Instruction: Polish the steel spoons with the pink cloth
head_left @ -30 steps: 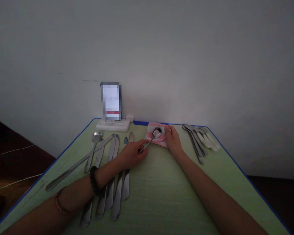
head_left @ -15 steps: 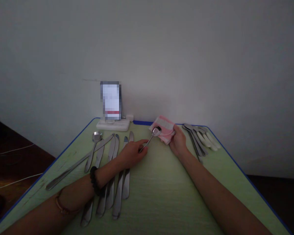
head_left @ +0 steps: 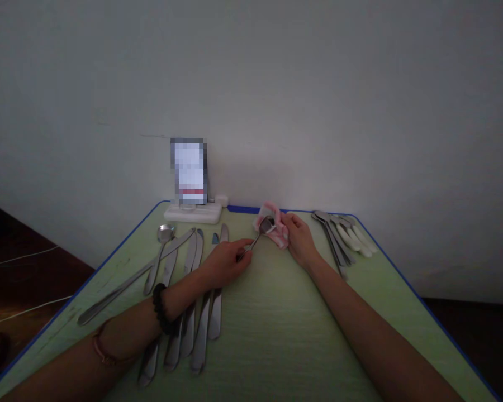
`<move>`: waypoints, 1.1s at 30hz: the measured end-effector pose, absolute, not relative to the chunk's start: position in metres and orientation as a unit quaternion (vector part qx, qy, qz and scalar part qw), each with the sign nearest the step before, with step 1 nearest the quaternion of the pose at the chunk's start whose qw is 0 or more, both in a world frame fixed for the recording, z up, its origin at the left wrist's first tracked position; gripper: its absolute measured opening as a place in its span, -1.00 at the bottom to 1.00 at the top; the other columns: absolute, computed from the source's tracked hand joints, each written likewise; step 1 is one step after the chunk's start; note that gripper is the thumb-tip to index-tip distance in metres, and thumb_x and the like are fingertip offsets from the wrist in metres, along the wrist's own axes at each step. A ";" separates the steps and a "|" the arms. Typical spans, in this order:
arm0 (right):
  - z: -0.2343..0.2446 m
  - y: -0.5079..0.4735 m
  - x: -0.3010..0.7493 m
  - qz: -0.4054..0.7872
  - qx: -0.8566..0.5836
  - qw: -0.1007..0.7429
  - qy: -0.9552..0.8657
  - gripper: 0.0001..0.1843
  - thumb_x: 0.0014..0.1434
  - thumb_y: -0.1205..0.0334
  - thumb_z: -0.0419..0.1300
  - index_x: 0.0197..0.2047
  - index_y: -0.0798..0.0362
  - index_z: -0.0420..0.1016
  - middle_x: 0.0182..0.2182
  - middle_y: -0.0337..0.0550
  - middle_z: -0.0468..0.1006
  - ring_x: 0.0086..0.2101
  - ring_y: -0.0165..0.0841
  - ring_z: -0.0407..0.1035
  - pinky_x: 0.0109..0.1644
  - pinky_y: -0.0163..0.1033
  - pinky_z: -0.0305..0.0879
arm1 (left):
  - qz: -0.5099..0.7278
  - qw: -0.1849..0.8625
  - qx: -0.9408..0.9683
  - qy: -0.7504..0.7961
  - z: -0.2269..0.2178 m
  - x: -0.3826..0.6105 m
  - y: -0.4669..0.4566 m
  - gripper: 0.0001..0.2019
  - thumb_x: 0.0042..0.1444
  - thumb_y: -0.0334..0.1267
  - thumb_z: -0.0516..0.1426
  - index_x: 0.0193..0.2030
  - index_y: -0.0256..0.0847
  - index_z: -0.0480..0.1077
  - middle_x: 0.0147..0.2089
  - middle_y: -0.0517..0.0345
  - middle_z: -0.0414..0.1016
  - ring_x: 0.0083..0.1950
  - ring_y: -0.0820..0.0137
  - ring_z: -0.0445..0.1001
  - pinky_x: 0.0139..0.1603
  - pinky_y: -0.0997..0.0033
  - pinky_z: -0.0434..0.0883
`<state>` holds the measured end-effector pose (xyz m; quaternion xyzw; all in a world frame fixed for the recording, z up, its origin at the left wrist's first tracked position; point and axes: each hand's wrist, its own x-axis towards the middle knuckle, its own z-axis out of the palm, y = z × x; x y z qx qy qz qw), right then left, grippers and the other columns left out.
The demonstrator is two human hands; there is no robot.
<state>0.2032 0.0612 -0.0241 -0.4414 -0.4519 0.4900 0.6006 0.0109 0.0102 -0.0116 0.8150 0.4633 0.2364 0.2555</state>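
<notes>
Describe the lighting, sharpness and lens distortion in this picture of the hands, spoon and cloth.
Head view: dim and underexposed, wall brightest; the spoon, held by the left hand against the pink cloth in the right hand, gives a faint glint; edges look soft; the wide lens splays the table edges; the propped screen is pixelated.

Single view here, from the head, looking forward and down across the bench (head_left: 276, 335) to the wall (head_left: 318, 84) behind its far edge. The left hand (head_left: 224, 262) and right hand (head_left: 299, 240) sit out near that far edge, well away from the lens.
</notes>
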 end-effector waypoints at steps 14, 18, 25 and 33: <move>-0.022 0.055 0.201 0.418 -0.456 0.525 -0.585 -0.67 -0.06 0.26 0.08 -0.18 0.01 0.49 -0.38 -0.22 0.56 -0.38 -0.35 0.41 -0.34 -0.26 0.35 | 0.226 0.264 0.821 0.454 -0.014 0.010 0.010 -0.63 0.12 -0.30 -0.02 0.03 -0.33 0.38 -0.64 0.33 0.31 -0.62 0.55 0.22 -0.52 0.56 0.12; -0.022 0.058 0.203 0.419 -0.457 0.530 -0.579 -0.69 -0.04 0.23 0.03 -0.25 0.02 0.50 -0.36 -0.24 0.55 -0.34 -0.35 0.39 -0.25 -0.24 0.35 | 0.235 0.269 0.817 0.453 -0.012 0.011 0.009 -0.64 0.12 -0.30 -0.02 0.03 -0.33 0.37 -0.65 0.35 0.28 -0.63 0.57 0.18 -0.54 0.57 0.09; -0.016 0.053 0.201 0.462 -0.438 0.517 -0.572 -0.62 0.08 -0.07 0.07 -0.23 0.03 0.48 -0.57 -0.30 0.41 -0.56 -0.44 0.25 -0.41 -0.29 0.34 | 0.242 0.278 0.813 0.451 -0.010 0.011 0.007 -0.64 0.12 -0.32 -0.02 0.03 -0.34 0.36 -0.66 0.37 0.24 -0.63 0.58 0.15 -0.54 0.59 0.07; -0.024 0.053 0.201 0.521 -0.431 0.484 -0.555 -0.50 -0.03 -0.06 0.20 -0.06 0.04 0.45 -0.44 -0.23 0.50 -0.43 -0.37 0.40 -0.24 -0.19 0.43 | 0.236 0.281 0.815 0.448 -0.010 0.010 0.007 -0.64 0.11 -0.29 0.00 0.01 -0.34 0.39 -0.64 0.36 0.25 -0.63 0.59 0.13 -0.56 0.60 0.03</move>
